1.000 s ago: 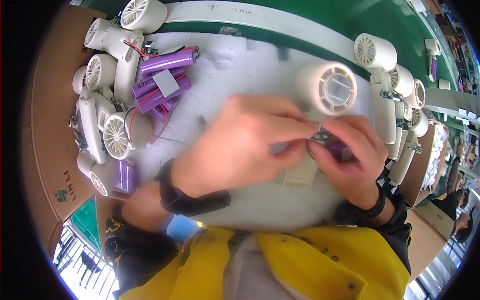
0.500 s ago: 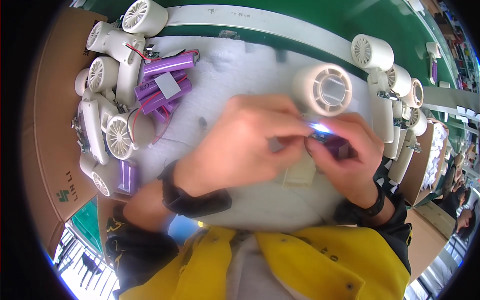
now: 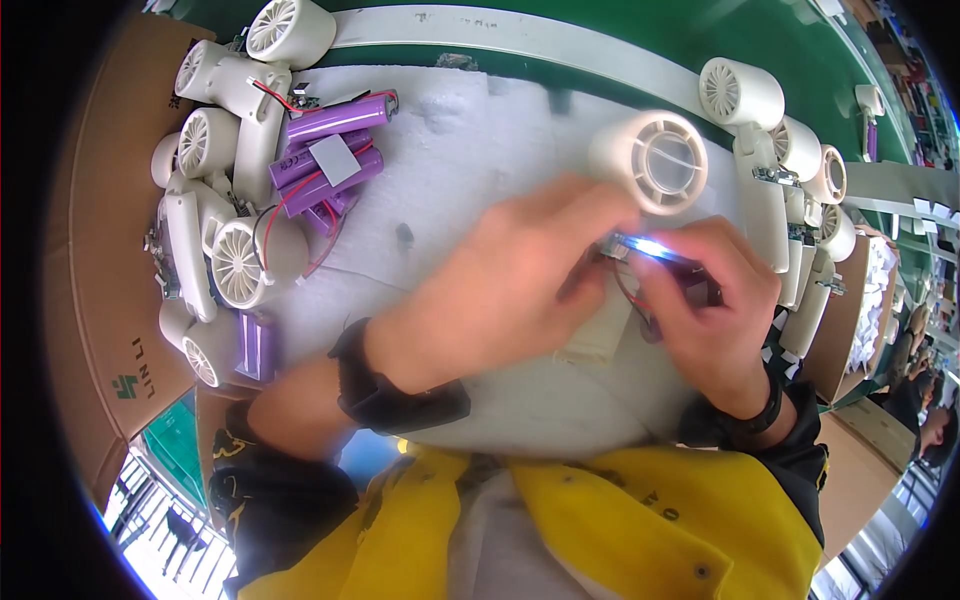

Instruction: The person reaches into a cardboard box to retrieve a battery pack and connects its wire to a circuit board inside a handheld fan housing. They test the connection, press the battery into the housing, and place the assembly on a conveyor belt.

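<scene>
Both my hands meet over the right-centre of the table, just below a round cream fan head [image 3: 668, 165]. My right hand [image 3: 715, 310] is closed on a small circuit board [image 3: 640, 247] with a bright bluish-white light glowing on it. A thin dark red wire [image 3: 625, 288] hangs from the board towards the right thumb. My left hand [image 3: 510, 280] is blurred, its fingers pinched at the board's left end; what they grip is hidden. Under the hands, a cream handle piece [image 3: 598, 335] lies on the white padded cloth [image 3: 440, 215].
Purple battery cells [image 3: 335, 120] with red and black wires are heaped at the left. Cream fan housings [image 3: 250, 262] crowd the left side, and more housings [image 3: 742, 95] line the right. Cardboard boxes [image 3: 110, 220] stand at both sides. A pale metal rail [image 3: 500, 30] crosses the back.
The board has tilted and its light shows more fully. My left fingers have shifted up at its left end, my right hand slightly right. The red wire now shows below the board.
</scene>
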Action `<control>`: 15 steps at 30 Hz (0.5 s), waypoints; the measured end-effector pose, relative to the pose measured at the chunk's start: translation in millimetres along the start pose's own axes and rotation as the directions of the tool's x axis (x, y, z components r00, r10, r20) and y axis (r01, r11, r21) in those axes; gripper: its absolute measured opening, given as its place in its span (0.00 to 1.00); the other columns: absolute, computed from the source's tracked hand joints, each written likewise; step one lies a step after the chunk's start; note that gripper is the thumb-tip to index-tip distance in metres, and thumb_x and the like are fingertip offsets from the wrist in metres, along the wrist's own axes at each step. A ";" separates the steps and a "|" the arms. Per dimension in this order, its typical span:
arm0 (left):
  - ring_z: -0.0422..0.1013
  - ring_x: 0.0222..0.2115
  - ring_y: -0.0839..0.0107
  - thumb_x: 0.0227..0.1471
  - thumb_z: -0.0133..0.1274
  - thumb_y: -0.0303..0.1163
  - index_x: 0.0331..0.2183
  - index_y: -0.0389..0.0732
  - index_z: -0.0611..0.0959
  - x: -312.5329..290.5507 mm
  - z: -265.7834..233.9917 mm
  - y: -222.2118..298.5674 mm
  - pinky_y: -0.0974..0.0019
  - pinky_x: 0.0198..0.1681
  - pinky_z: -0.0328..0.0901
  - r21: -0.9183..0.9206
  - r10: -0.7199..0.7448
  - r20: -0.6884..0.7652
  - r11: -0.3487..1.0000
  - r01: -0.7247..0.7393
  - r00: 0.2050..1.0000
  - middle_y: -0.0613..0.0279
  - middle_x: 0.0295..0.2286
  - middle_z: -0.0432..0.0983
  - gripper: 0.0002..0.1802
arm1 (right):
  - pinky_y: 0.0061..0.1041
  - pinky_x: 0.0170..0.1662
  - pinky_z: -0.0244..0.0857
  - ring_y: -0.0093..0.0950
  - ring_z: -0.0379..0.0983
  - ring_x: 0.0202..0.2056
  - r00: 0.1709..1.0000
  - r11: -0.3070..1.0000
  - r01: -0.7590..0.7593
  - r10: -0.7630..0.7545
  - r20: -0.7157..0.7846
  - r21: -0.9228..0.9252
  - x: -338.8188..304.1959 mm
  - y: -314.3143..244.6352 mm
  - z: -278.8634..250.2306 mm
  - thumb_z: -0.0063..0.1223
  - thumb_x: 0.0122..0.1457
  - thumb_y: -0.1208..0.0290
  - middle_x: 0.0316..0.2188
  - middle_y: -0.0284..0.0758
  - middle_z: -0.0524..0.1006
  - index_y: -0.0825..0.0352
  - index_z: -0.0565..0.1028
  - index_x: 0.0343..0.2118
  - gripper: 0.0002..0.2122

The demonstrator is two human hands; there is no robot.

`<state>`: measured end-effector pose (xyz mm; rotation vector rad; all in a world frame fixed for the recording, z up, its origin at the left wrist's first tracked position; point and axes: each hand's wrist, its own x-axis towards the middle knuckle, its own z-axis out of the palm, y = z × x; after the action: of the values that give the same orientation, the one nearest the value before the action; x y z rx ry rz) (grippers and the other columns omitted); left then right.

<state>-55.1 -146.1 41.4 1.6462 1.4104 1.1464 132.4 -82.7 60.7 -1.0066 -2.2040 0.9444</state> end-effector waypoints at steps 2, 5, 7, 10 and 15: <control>0.73 0.27 0.67 0.41 0.56 0.15 0.42 0.41 0.76 -0.1 -0.8 0.8 0.67 0.32 0.70 0.001 -0.004 0.022 1.000 0.004 1.000 0.59 0.36 0.75 0.22 | 0.21 0.21 0.67 0.24 0.73 0.21 1.000 1.000 -0.008 0.008 0.013 -0.020 0.7 -0.7 -0.4 0.66 0.46 0.82 0.27 0.34 0.76 0.68 0.80 0.33 0.10; 0.74 0.27 0.66 0.41 0.56 0.15 0.42 0.41 0.76 0.2 -1.4 0.3 0.67 0.32 0.70 -0.016 -0.007 0.040 1.000 0.007 0.999 0.59 0.36 0.75 0.23 | 0.23 0.21 0.65 0.26 0.72 0.19 0.982 0.974 0.187 -0.187 0.016 -0.128 4.3 -1.7 -0.9 0.66 0.45 0.82 0.25 0.34 0.75 0.67 0.80 0.31 0.09; 0.74 0.27 0.65 0.41 0.57 0.15 0.42 0.41 0.75 -0.1 -1.9 0.3 0.66 0.32 0.70 -0.023 -0.006 0.048 1.000 0.007 0.999 0.59 0.36 0.75 0.23 | 0.23 0.21 0.65 0.27 0.72 0.19 0.978 0.969 0.207 -0.206 0.018 -0.135 3.3 -0.3 -0.1 0.66 0.45 0.82 0.25 0.34 0.75 0.67 0.80 0.31 0.09; 0.75 0.27 0.64 0.41 0.57 0.15 0.42 0.41 0.75 0.0 -2.6 -0.4 0.65 0.33 0.70 -0.061 -0.024 0.070 0.998 0.028 0.997 0.58 0.35 0.76 0.23 | 0.24 0.21 0.64 0.27 0.71 0.19 0.970 0.959 0.242 -0.242 0.019 -0.151 3.2 1.7 0.9 0.66 0.44 0.82 0.25 0.33 0.75 0.67 0.80 0.31 0.09; 0.76 0.29 0.63 0.41 0.56 0.15 0.42 0.40 0.75 0.2 -6.7 2.0 0.65 0.34 0.71 -0.063 -0.058 0.105 0.996 0.065 0.993 0.58 0.34 0.76 0.23 | 0.24 0.21 0.65 0.26 0.71 0.19 0.969 0.953 0.242 -0.246 0.002 -0.182 2.2 0.6 4.5 0.67 0.44 0.82 0.25 0.32 0.74 0.67 0.80 0.31 0.10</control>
<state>-60.5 -146.6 45.8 1.5823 1.3344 1.0467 128.3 -82.3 57.9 -0.7921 -2.3629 0.6283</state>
